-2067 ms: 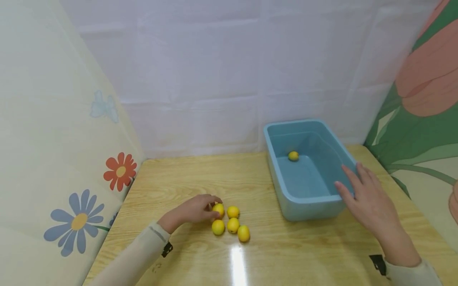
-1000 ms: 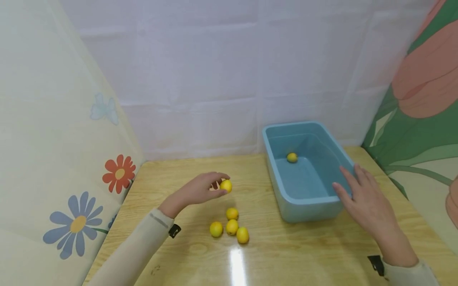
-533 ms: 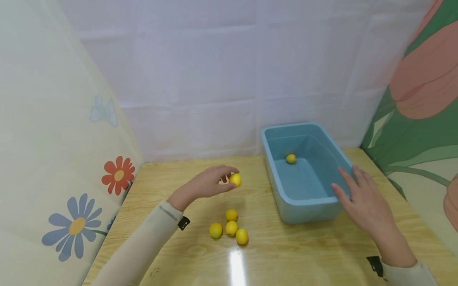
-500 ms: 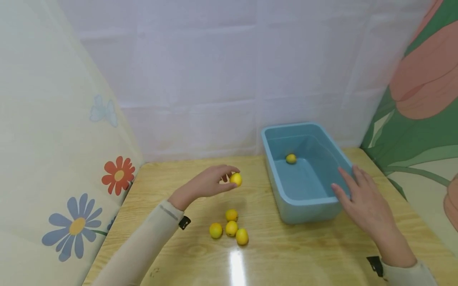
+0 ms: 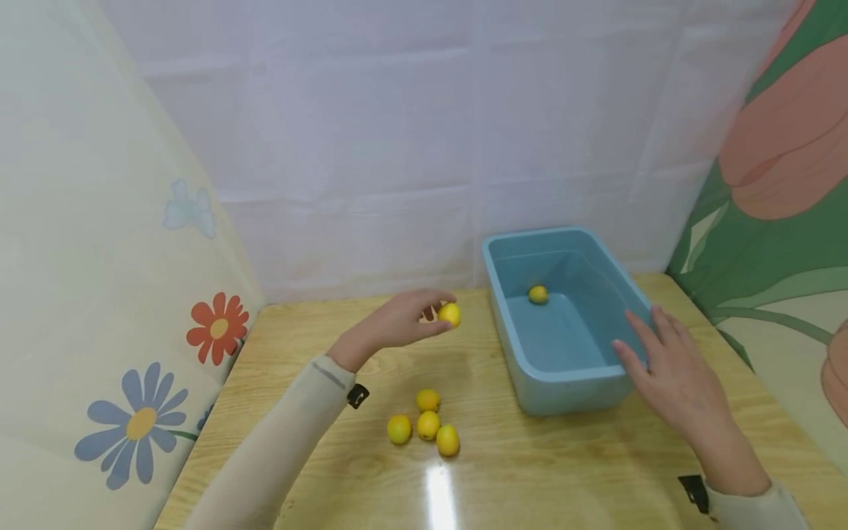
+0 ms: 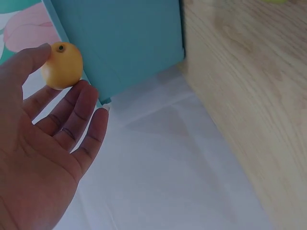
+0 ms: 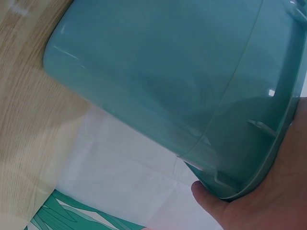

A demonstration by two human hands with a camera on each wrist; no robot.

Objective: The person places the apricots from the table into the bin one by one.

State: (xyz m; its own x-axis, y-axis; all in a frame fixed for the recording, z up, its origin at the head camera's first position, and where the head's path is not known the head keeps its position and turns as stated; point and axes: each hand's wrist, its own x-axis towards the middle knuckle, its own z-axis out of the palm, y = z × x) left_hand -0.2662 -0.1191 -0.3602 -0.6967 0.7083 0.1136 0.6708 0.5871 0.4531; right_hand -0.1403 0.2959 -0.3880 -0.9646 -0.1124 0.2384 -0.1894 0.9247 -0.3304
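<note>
My left hand (image 5: 405, 322) pinches a small yellow oval fruit (image 5: 449, 315) between thumb and fingers, above the table and left of a blue plastic bin (image 5: 575, 394). In the left wrist view that fruit (image 6: 62, 69) looks orange-yellow with a dark dot at its end; the other fingers spread loosely below. My right hand (image 5: 685, 379) rests at the bin's near right corner, fingers fairly straight. The right wrist view shows its thumb (image 7: 208, 199) against the bin's rim. Inside the bin lies one fruit (image 5: 538, 294). Several more fruits (image 5: 428, 425) sit clustered on the table.
The wooden table (image 5: 318, 456) meets a white cloth backdrop (image 5: 358, 162) at its rear edge. Flower-printed panels stand on the left (image 5: 59, 280) and right (image 5: 782, 243). The bin stands at the table's back right.
My left hand has picked one fruit from the cluster, lifted it and carried it rightward toward the bin. My right hand stays at the bin's corner.
</note>
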